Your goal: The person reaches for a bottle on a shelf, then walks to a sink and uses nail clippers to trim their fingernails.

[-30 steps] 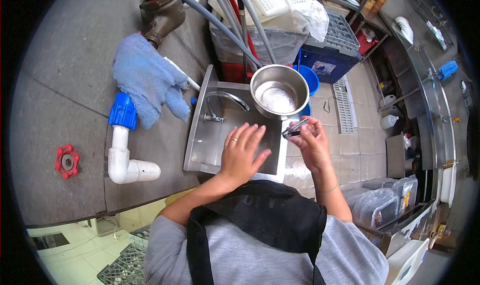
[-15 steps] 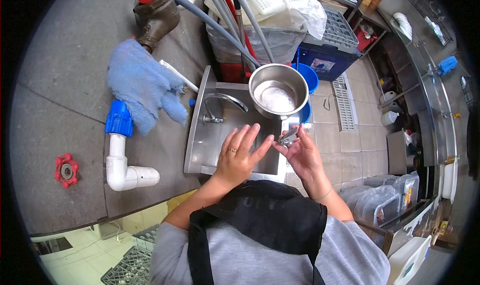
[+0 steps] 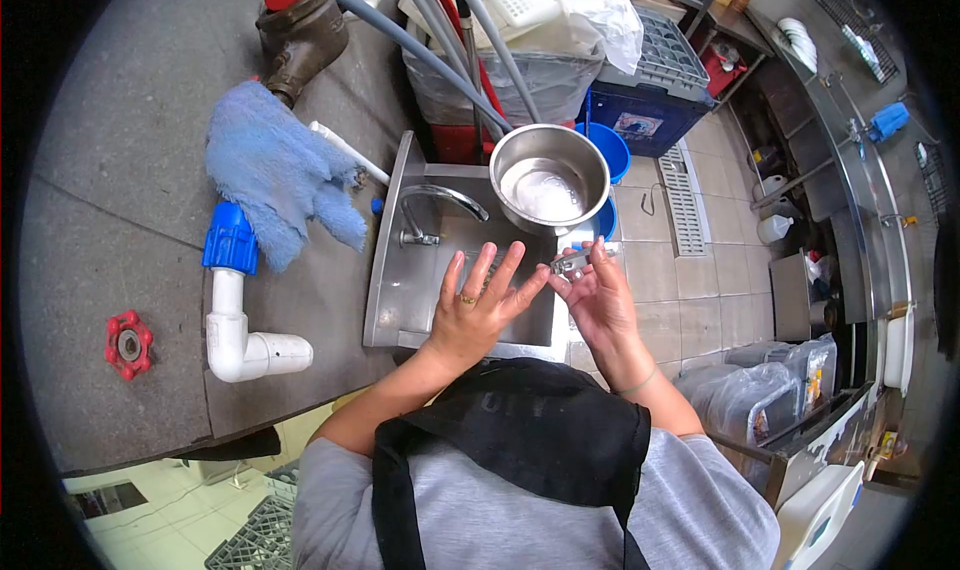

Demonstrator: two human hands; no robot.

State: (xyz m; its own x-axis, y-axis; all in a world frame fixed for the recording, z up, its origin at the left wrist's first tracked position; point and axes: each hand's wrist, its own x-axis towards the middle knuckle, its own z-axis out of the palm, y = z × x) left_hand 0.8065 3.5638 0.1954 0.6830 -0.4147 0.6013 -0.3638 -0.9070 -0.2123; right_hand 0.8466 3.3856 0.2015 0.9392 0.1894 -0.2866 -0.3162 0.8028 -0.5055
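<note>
Small metal tool (image 3: 571, 261), it looks like a nail clipper, is in R hand (image 3: 608, 320), above the near right part of the sink (image 3: 380, 280). Prob. it is light, stiff and hard to break; smooth metal, so maybe slippery if fingers are wet. Best hold, I judge, is on its flat sides, btwn thumb and index finger, w/ the end free.

R hand is narrow around the tool, pinching w/ thumb and fingers; palm is partly turned up, forearm comes from lower right. L hand (image 3: 468, 320) is wide, holds nothing, fingers spread and pointing away from body, back of hand up, w/ a ring (image 3: 467, 299) on one finger. Its thumb reaches to the tool's near end; contact or small gap, cannot tell.

Just beyond is the metal pot (image 3: 508, 175), upright at the sink's far right corner. Faucet (image 3: 445, 192) curves over the basin; blue cloth (image 3: 255, 155) lies farther left, on white pipe fitting (image 3: 228, 335).
</note>
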